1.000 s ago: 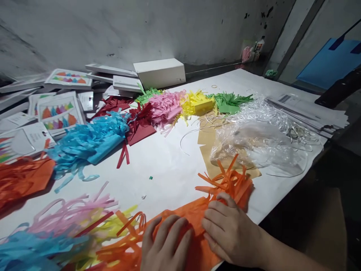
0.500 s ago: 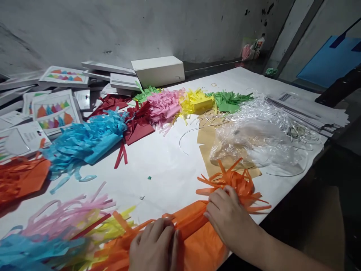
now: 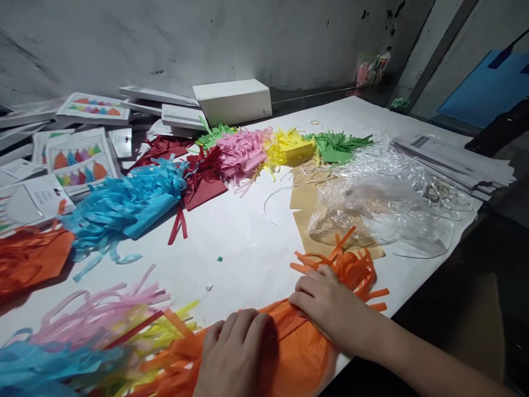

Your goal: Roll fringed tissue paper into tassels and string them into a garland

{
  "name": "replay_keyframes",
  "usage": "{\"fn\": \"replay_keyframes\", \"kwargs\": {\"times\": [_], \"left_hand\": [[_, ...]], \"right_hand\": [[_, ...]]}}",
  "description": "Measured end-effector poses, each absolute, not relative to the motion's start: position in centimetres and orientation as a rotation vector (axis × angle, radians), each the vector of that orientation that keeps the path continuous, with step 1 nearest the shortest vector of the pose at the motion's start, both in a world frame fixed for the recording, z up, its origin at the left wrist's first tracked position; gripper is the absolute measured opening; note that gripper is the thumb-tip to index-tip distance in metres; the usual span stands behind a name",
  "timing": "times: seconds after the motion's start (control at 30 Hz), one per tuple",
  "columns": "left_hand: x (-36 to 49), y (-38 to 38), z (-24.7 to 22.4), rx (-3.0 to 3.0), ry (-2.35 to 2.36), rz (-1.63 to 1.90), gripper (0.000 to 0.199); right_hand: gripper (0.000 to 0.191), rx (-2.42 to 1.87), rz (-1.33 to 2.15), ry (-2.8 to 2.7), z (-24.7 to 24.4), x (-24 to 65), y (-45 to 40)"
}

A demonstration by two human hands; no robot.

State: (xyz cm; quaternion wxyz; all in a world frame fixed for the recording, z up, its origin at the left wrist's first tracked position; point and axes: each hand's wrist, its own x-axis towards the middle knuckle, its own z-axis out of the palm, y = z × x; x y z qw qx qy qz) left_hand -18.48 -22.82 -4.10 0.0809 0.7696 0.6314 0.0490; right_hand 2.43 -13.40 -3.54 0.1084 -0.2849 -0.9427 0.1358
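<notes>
Orange sheet: a long orange tissue-paper sheet with fringed ends (image 3: pixel 289 342) lies along the near edge of the white paper-covered table (image 3: pixel 248 242), bunched lengthwise into a loose roll; thin, crinkly, soft-creased.
Right hand: the right hand (image 3: pixel 326 309) lies palm down on the sheet's right part, fingers (image 3: pixel 308 286) stretched flat and close together, pressing, not gripping; they sit just short of the fringe, seemingly to keep the roll from springing open.
Left hand: the left hand (image 3: pixel 235 358) rests on the middle of the same sheet, fingers curved over the fold and bearing down; nothing is pinched that I can see.
Fringe: the cut orange strips (image 3: pixel 351 270) fan out past the right fingertips, curled and springy.
Beside it: a heap of pink, yellow and blue tissue fringes (image 3: pixel 91 331) touches the sheet's left end.
Farther off: a tan paper sheet (image 3: pixel 306 204) under a crumpled clear plastic bag (image 3: pixel 380 215), glossy and wrinkled.
Row behind: folded fringed bundles sorted by colour, blue (image 3: pixel 124 204), dark red (image 3: pixel 202 182), pink (image 3: pixel 239 154), yellow (image 3: pixel 289 149), green (image 3: pixel 334 149); another orange bundle (image 3: pixel 28 259) at far left.
Back edge: a white cardboard box (image 3: pixel 233 102) and printed white packaging cards showing coloured tassels (image 3: pixel 78 162), stacked flat against the wall.
Right edge: a stack of printed white papers (image 3: pixel 454 162).
</notes>
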Motion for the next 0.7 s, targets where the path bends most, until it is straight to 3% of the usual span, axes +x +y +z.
{"fn": "replay_keyframes", "kwargs": {"times": [0.27,0.37,0.53,0.7], "left_hand": [[-18.4,-21.0,-2.9,2.091,1.864,0.017,0.023],[-19.1,-21.6,-3.8,2.268,1.752,0.15,0.025],[-19.8,-23.0,-4.7,2.344,1.636,0.492,0.045],[-20.0,-22.8,-4.7,2.473,1.633,0.454,0.026]], "right_hand": [[0.008,-0.726,0.38,-2.991,-0.6,1.2,-11.6],[0.008,-0.68,0.471,-2.968,-0.6,1.1,-11.4],[0.015,-0.687,0.551,-2.91,-1.7,1.6,-11.8],[0.024,-0.543,0.246,-2.773,-3.2,3.0,-12.7]]}}
